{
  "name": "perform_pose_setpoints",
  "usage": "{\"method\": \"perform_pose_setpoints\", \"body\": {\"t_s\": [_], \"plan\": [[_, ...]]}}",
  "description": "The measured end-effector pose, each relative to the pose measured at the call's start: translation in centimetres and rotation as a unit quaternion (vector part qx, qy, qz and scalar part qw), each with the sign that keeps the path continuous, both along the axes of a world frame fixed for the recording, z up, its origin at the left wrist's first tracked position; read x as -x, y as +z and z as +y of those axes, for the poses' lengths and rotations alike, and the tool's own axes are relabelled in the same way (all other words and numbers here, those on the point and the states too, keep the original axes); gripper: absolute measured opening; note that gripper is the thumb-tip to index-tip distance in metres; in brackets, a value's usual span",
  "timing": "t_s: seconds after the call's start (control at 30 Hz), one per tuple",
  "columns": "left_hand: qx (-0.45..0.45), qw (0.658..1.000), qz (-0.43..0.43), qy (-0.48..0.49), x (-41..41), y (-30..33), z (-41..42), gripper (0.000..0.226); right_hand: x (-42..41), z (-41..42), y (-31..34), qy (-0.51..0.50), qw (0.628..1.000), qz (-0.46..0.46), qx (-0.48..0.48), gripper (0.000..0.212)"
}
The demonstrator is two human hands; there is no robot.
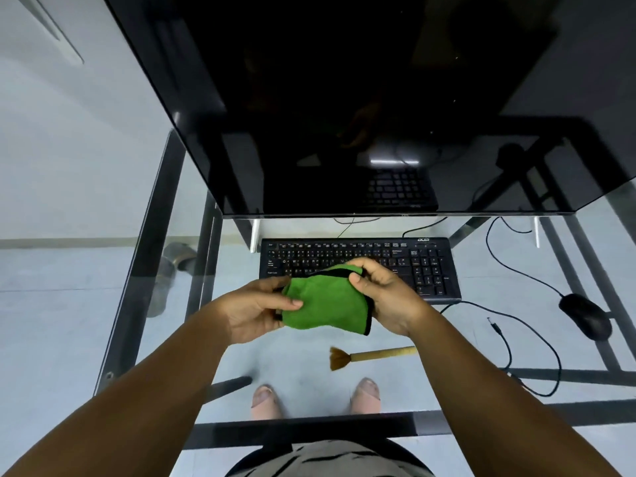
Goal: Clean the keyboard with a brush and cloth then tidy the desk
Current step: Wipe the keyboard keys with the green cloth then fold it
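Cloth (327, 306) bright green, black edging. Keyboard (361, 266) black, white key letters. Monitor (344, 98) glossy black. Mouse (586, 315) black. Brush (371, 356): tan handle, brown bristles. Desk (165, 218) clear glass, dark frame. Garment (327, 459) grey with black stripes.

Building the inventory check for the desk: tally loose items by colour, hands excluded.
Black: 3, monitor, keyboard, mouse
Green: 1, cloth, held in both hands, left hand, right hand
Tan: 1, brush
Total: 5
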State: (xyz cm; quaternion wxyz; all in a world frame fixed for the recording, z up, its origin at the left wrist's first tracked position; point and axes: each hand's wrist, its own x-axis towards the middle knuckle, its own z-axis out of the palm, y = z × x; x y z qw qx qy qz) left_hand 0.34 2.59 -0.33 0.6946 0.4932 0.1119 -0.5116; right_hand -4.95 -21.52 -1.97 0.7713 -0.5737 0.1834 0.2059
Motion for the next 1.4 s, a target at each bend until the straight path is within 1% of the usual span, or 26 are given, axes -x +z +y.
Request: {"method": "perform_pose_setpoints", "body": {"t_s": [0.03,0.1,0.13,0.17,0.23,0.27,0.3,0.4,0.47,0.53,0.6,0.67,0.7,0.73,0.77,0.8,0.87,0.9,0.97,1.0,1.07,1.13,1.2,1.23,1.33,1.4], "plan": [[-0.005,1.000,-0.018,-0.013,0.5,-0.2,0.7,0.061,0.2,0.6,0.2,0.019,1.000,0.004,0.006,0.018],[-0.036,0.997,-0.071,-0.026,1.2,-1.1,1.8,0.060,0.5,1.7,0.3,0.057,0.998,0.011,0.024,0.018],[-0.066,0.993,-0.097,-0.022,1.5,-1.6,2.3,0.062,0.8,2.1,0.3,0.077,0.996,0.020,0.028,0.023],[-0.100,0.988,-0.115,-0.009,1.9,-1.9,2.8,0.057,1.1,2.5,0.2,0.100,0.994,0.033,0.033,0.031],[-0.144,0.980,-0.132,0.019,2.7,-2.6,3.6,0.036,1.9,3.3,-0.3,0.145,0.986,0.063,0.055,0.045],[-0.169,0.974,-0.149,0.018,3.2,-2.9,4.1,0.028,2.2,4.0,-0.5,0.163,0.981,0.077,0.072,0.045],[-0.201,0.963,-0.182,0.004,3.7,-3.3,4.5,0.023,2.6,4.6,-0.8,0.176,0.976,0.085,0.096,0.041],[-0.293,0.907,-0.297,-0.051,5.0,-4.6,5.7,0.013,3.0,6.4,-1.7,0.209,0.952,0.066,0.214,0.017],[-0.333,0.879,-0.338,-0.053,5.7,-5.1,6.1,0.013,3.1,7.2,-2.3,0.242,0.925,0.038,0.291,0.013],[-0.367,0.858,-0.356,-0.053,6.2,-5.2,6.2,0.015,3.2,7.8,-2.5,0.268,0.899,0.004,0.348,0.016],[-0.395,0.846,-0.355,-0.050,6.5,-5.3,6.2,0.021,3.3,8.2,-2.4,0.284,0.869,-0.028,0.405,0.022],[-0.417,0.840,-0.345,-0.042,6.5,-5.3,6.1,0.029,3.3,8.2,-2.3,0.281,0.837,-0.055,0.467,0.030],[-0.431,0.831,-0.348,-0.045,6.5,-5.3,6.1,0.033,3.3,8.1,-2.2,0.263,0.833,-0.059,0.483,0.032],[-0.449,0.816,-0.360,-0.054,6.5,-5.3,6.0,0.037,3.3,7.8,-2.1,0.235,0.841,-0.058,0.485,0.032],[-0.464,0.802,-0.372,-0.064,6.5,-5.2,5.9,0.042,3.4,7.3,-2.0,0.199,0.850,-0.058,0.484,0.030],[-0.474,0.793,-0.376,-0.067,6.5,-5.3,6.0,0.047,3.5,6.5,-2.0,0.171,0.850,-0.065,0.493,0.025],[-0.479,0.798,-0.361,-0.059,6.4,-5.3,5.9,0.054,3.8,4.4,-2.1,0.148,0.836,-0.086,0.521,0.016],[-0.477,0.805,-0.349,-0.056,6.3,-5.2,5.9,0.056,4.1,3.2,-2.3,0.153,0.836,-0.088,0.519,0.016],[-0.469,0.818,-0.327,-0.056,6.1,-5.1,5.7,0.057,4.8,1.0,-2.4,0.202,0.845,-0.066,0.490,0.023],[-0.464,0.826,-0.316,-0.053,5.9,-5.0,5.6,0.055,5.3,0.1,-2.4,0.235,0.846,-0.050,0.477,0.030],[-0.455,0.837,-0.301,-0.046,5.8,-4.9,5.3,0.050,6.2,-1.0,-2.6,0.293,0.829,-0.023,0.476,0.042],[-0.453,0.841,-0.295,-0.040,5.7,-5.0,5.1,0.043,7.0,-1.4,-3.1,0.317,0.803,-0.016,0.504,0.041],[-0.451,0.842,-0.294,-0.032,5.7,-5.0,4.8,0.036,7.5,-1.2,-3.5,0.298,0.795,-0.030,0.527,0.034],[-0.447,0.845,-0.292,-0.028,5.7,-5.0,4.7,0.033,7.6,-1.1,-3.6,0.280,0.804,-0.032,0.524,0.032],[-0.428,0.857,-0.284,-0.024,5.8,-5.1,4.4,0.025,8.1,-0.6,-3.5,0.198,0.870,-0.013,0.451,0.027],[-0.411,0.868,-0.276,-0.031,5.9,-5.2,4.2,0.025,8.3,-0.4,-3.3,0.148,0.897,-0.004,0.417,0.021]]}}
